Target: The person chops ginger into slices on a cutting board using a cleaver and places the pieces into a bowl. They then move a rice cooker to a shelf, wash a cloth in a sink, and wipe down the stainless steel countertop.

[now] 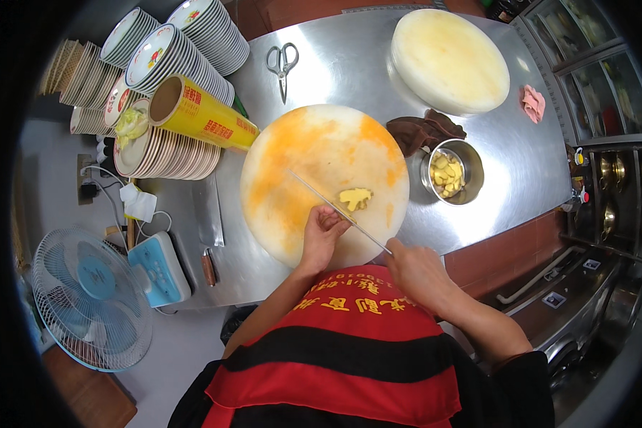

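Note:
On a round, orange-stained cutting board (321, 155) lies a small pile of sliced ginger (356, 198). My right hand (414, 270) grips the handle of a kitchen knife (331, 206), whose blade appears edge-on and points to the upper left across the board. The fingers of my left hand (323, 232) are curled against the near side of the blade, pressing a small piece of ginger (348, 218) to the board; it is mostly hidden. Right of the board stands a steel pot (473, 174) with ginger pieces (446, 174) inside.
Stacked bowls (179, 59), stacked plates (182, 155) and a yellow wrap roll (208, 115) stand at left. A cleaver (208, 214) lies near them. Scissors (282, 67), a brown cloth (420, 131), another thick round board (449, 59) and a pink cloth (533, 103) rest on the steel table.

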`<state>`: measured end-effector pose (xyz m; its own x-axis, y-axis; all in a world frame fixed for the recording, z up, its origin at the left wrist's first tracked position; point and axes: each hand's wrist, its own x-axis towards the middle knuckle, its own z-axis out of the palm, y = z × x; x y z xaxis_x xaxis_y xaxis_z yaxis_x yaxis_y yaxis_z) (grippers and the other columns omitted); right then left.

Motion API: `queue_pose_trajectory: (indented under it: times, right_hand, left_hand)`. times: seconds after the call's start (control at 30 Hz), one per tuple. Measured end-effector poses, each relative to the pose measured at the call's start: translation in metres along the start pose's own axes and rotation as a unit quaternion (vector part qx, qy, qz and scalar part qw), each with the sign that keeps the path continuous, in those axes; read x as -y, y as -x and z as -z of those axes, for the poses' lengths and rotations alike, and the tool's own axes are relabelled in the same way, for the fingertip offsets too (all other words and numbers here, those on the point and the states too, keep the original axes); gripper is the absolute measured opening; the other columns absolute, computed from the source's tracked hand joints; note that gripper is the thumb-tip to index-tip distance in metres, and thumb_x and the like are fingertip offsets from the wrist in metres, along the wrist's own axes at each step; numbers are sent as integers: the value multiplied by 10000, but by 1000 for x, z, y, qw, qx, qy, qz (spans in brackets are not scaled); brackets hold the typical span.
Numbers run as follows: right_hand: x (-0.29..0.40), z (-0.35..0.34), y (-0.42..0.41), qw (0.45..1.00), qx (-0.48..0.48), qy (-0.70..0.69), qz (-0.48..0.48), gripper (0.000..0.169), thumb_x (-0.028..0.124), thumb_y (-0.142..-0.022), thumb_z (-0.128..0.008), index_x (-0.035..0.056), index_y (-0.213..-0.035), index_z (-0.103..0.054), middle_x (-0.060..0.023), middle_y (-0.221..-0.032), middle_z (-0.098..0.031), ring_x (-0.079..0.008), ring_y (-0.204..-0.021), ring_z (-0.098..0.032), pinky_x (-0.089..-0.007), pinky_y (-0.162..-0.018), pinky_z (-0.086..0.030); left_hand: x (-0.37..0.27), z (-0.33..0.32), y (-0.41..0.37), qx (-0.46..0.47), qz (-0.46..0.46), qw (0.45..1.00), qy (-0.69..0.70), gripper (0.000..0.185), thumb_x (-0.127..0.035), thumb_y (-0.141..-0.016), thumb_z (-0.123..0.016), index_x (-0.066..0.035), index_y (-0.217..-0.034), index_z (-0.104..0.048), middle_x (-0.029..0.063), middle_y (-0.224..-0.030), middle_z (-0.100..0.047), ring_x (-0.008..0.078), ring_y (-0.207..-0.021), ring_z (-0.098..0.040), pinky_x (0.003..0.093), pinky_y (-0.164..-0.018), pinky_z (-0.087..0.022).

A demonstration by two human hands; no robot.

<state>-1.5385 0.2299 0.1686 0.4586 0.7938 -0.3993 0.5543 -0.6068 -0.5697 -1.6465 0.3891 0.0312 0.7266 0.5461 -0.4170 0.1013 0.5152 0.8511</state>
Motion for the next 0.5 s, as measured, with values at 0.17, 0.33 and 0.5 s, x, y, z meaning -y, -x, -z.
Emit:
queue_pose_trajectory:
  times: [0.17, 0.33, 0.5]
  right_hand:
    - [5, -1, -4, 1000, 0, 21, 13, 132, 116, -866, -513, -8, -842, -474, -202, -555, -560, -397, -551, -585, -494, -523, -458]
    - [11, -5, -10, 999, 16, 39, -6, 137, 123, -873, -511, -5, -844, -470, -205, -556, -562, -401, -552, -585, -499, -529, -459]
    - [13, -15, -17, 998, 25, 60, -21, 133, 123, -866, -517, 1, -845, -468, -220, -558, -566, -412, -546, -587, -506, -523, -465]
  left_hand:
    - [2, 1, -3, -3, 9, 1000, 2, 308, 113, -800, -604, -50, -988, -422, 61, -947, -561, 130, -893, -569, 253, -802, -498]
    - [-2, 0, -2, -4, 16, 1000, 21, 319, 113, -787, -615, -49, -979, -419, 74, -964, -573, 147, -917, -581, 268, -805, -504]
    - [-2, 2, -4, 1, 37, 998, 41, 327, 104, -776, -629, -47, -975, -417, 87, -958, -591, 160, -928, -589, 277, -812, -504]
